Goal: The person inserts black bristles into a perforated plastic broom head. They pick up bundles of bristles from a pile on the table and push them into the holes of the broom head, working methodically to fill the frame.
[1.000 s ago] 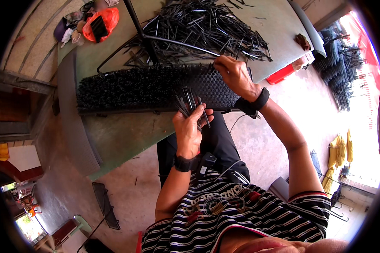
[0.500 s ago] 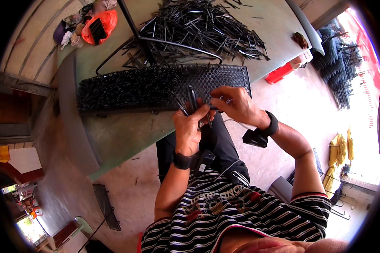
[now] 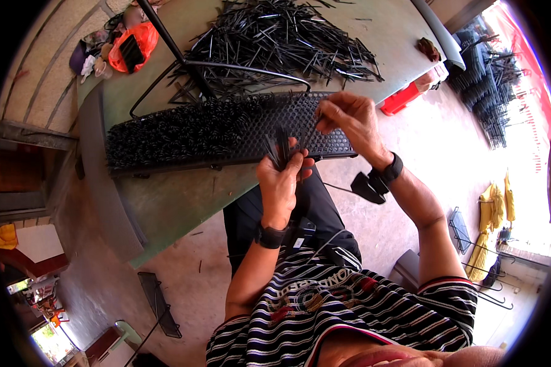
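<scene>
A long black metal tray (image 3: 294, 110) with a honeycomb of holes lies across the near edge of the table. Dense black bristle-like tufts (image 3: 177, 131) fill its left and middle part, while bare holes show at the right. My left hand (image 3: 278, 189) grips a small bunch of thin black strips (image 3: 279, 148), their ends fanned upward in front of the tray. Above the tray's right end, my right hand (image 3: 358, 125) pinches what looks like one thin black strip (image 3: 312, 127) between thumb and finger; the fingers hide part of it.
A big heap of loose black strips (image 3: 275, 46) covers the far table (image 3: 171, 208). Bent metal rods (image 3: 245, 68) rise behind the tray. An orange bag (image 3: 144, 44) lies at far left, a red container (image 3: 401, 103) at right. Another black rack (image 3: 159, 304) is on the floor.
My right hand has moved up and away from my left hand, a strip in its fingers. The left hand still holds the bunch. The view has shifted slightly.
</scene>
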The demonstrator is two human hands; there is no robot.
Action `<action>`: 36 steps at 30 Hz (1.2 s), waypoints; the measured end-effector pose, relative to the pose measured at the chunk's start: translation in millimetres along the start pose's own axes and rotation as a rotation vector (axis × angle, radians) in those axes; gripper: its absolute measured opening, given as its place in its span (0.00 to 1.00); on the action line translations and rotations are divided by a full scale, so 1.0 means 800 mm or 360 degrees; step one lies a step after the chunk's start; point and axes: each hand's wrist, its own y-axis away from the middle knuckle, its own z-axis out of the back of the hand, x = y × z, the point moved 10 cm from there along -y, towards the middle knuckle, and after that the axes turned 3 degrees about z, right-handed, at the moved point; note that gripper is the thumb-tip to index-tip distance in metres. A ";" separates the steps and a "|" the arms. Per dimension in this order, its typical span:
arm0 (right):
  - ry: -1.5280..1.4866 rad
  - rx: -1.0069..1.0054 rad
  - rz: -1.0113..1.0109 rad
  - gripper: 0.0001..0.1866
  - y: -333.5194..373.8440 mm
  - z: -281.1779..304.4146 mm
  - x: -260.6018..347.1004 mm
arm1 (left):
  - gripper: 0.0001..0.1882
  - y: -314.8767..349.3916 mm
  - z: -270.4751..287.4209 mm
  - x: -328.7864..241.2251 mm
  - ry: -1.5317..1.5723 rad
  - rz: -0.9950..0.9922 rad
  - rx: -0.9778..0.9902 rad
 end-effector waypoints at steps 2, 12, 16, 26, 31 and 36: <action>0.0174 -0.0202 0.0301 0.08 -0.014 0.019 0.019 | 0.12 0.000 0.001 -0.007 0.0012 -0.0081 -0.0031; 0.0794 -0.0129 0.0819 0.08 -0.046 0.000 0.027 | 0.10 0.000 0.014 -0.020 -0.0040 -0.0097 -0.0090; 0.1004 0.0031 0.0954 0.06 -0.053 -0.013 0.017 | 0.03 0.001 0.012 -0.026 -0.0030 -0.0082 -0.0110; 0.0716 0.0682 -0.0066 0.09 -0.015 -0.062 -0.005 | 0.05 -0.008 0.017 -0.009 0.0196 0.0055 -0.0148; 0.0370 0.0486 -0.0265 0.09 -0.009 -0.040 -0.026 | 0.06 -0.010 0.007 0.004 0.0172 0.0036 -0.0077; 0.0266 -0.0061 0.0296 0.09 -0.028 -0.001 0.021 | 0.10 -0.008 0.012 -0.003 0.0068 -0.0067 -0.0092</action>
